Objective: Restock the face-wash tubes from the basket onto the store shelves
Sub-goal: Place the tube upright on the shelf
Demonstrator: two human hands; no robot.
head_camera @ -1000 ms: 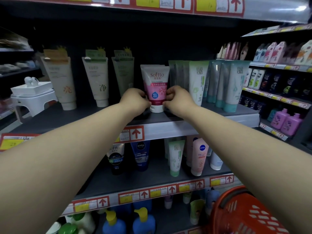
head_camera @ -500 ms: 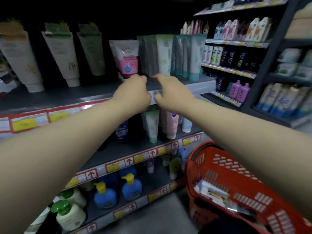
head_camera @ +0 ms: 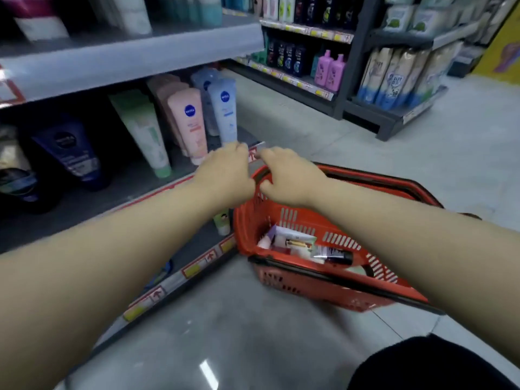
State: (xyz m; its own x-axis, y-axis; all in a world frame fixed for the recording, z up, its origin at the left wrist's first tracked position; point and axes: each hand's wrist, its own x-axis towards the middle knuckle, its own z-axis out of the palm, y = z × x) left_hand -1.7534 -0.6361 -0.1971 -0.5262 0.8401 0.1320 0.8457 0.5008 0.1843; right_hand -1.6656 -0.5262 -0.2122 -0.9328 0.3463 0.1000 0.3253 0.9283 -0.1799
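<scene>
Both hands are out front and low, side by side, nearly touching. Left hand (head_camera: 225,171) sits in front of the lip of the middle shelf (head_camera: 123,181). Right hand (head_camera: 289,178) is over the far-left corner of the red basket (head_camera: 298,218). Both arms reach forward and down, nearly straight, forearms converging from the bottom corners. Backs of the hands face the camera.

Grip state: fingers on both are bent loosely downward, tips hidden behind the knuckles. Nothing visible in either hand. Right thumb hangs close to the basket rim; whether it touches, can't tell.

Basket is on the grey floor (head_camera: 281,347), just beside the end of the shelving unit, with a black handle lying along its far rim. Face-wash tubes (head_camera: 298,243) lie in a loose pile in the bottom, mixed with small boxes. One dark tube (head_camera: 336,256) lies across the near side of the pile.

Middle shelf stock stands cap-down, leaning back:
- dark blue Nivea tube (head_camera: 70,153)
- green tube (head_camera: 146,133)
- pink Nivea tube (head_camera: 188,122)
- pale blue Nivea tube (head_camera: 226,111), at the right end, just behind the left hand's knuckles

Upper shelf (head_camera: 126,63) holds more tubes, blurred. Across the aisle, pink bottles (head_camera: 330,68) stand on a low shelf. Dark garment (head_camera: 436,364) fills the bottom right corner.
</scene>
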